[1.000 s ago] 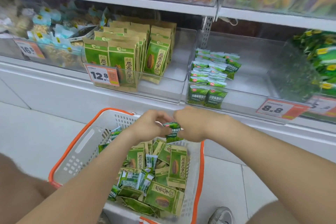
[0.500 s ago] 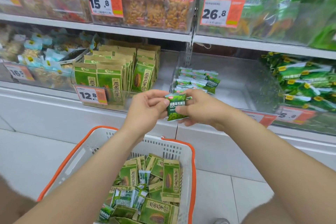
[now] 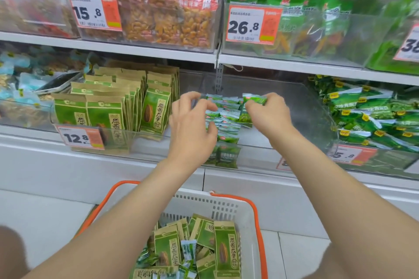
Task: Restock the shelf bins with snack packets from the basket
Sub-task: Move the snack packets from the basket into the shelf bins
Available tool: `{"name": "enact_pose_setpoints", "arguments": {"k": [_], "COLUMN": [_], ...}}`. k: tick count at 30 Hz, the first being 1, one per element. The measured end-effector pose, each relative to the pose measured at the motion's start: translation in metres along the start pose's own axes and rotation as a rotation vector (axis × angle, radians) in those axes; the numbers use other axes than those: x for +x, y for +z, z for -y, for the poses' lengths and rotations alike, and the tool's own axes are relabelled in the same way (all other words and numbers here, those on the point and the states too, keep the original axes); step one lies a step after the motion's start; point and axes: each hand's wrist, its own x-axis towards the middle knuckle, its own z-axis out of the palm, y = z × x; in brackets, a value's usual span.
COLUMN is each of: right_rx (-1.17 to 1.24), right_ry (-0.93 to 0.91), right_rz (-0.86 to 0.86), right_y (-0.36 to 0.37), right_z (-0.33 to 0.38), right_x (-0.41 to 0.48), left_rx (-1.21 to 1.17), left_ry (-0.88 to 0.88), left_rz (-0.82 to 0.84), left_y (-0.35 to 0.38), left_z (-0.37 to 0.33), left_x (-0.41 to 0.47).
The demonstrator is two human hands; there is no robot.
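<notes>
Found, nearest at 6 o'clock, a white basket (image 3: 204,205) with an orange rim, heaped with tall green-and-kraft packets (image 3: 226,251) and a few small ones among them. Saw, farther up toward 12 o'clock, the left hand (image 3: 192,124) over the front lip of the clear bin (image 3: 303,118), fingers spread and loosely curved, holding nothing. Hovered at the 9 o'clock edge of the rows of small green packets (image 3: 227,118) (touching them or not, could not tell). Saw the right hand (image 3: 269,115) just toward 3 o'clock of it, fingertips pinching one small green packet (image 3: 254,98) at the far end of those rows, inside that bin. Noted, toward 9 o'clock, a neighbouring bin (image 3: 145,140) of upright packets (image 3: 156,108) behind a 12.8 price tag (image 3: 79,137); toward 3 o'clock, a loose pile of green bags (image 3: 367,115). Made out, farthest at 12 o'clock, the upper shelf (image 3: 136,48) — orange snacks (image 3: 163,18) by a 15.8 tag (image 3: 94,12), more green packs (image 3: 317,20) by a 26.8 tag (image 3: 252,24).
</notes>
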Motion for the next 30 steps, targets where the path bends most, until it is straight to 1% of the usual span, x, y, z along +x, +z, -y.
{"name": "enact_pose_setpoints", "arguments": {"k": [4, 8, 10, 13, 17, 21, 22, 24, 27, 30], "right_rx": [-0.243, -0.400, -0.481, -0.623, -0.553, -0.539, -0.529, -0.538, -0.571, -0.584], "right_ry": [0.020, 0.076, 0.111, 0.133, 0.179, 0.049, 0.014, 0.004, 0.066, 0.074], "right_rz": [0.042, 0.141, 0.182, 0.200, 0.118, 0.027, 0.028, 0.058, 0.126, 0.145], "right_y": [0.002, 0.017, 0.028, 0.044, 0.057, 0.060, 0.060, 0.060, 0.058, 0.051], "right_z": [-0.023, -0.036, -0.040, -0.046, -0.051, -0.051, -0.051, -0.053, -0.056, -0.052], "right_x": [0.044, 0.078, 0.094, 0.112, 0.125, 0.130, 0.131, 0.129, 0.121, 0.113], "left_rx": [0.138, 0.123, 0.157, 0.200, 0.207, 0.209, 0.211, 0.209, 0.195, 0.172], "left_ry": [-0.011, -0.069, -0.111, -0.137, -0.145, -0.155, -0.157, -0.155, -0.140, -0.123], "left_rz": [0.002, 0.013, 0.006, -0.017, -0.016, -0.026, -0.030, -0.029, -0.013, 0.004], "left_y": [0.016, 0.025, 0.027, 0.030, 0.033, 0.036, 0.036, 0.036, 0.034, 0.033], "left_z": [0.002, 0.014, 0.016, 0.016, 0.018, 0.018, 0.018, 0.017, 0.017, 0.020], "left_x": [0.012, 0.017, 0.015, 0.015, 0.015, 0.014, 0.014, 0.014, 0.013, 0.014]}}
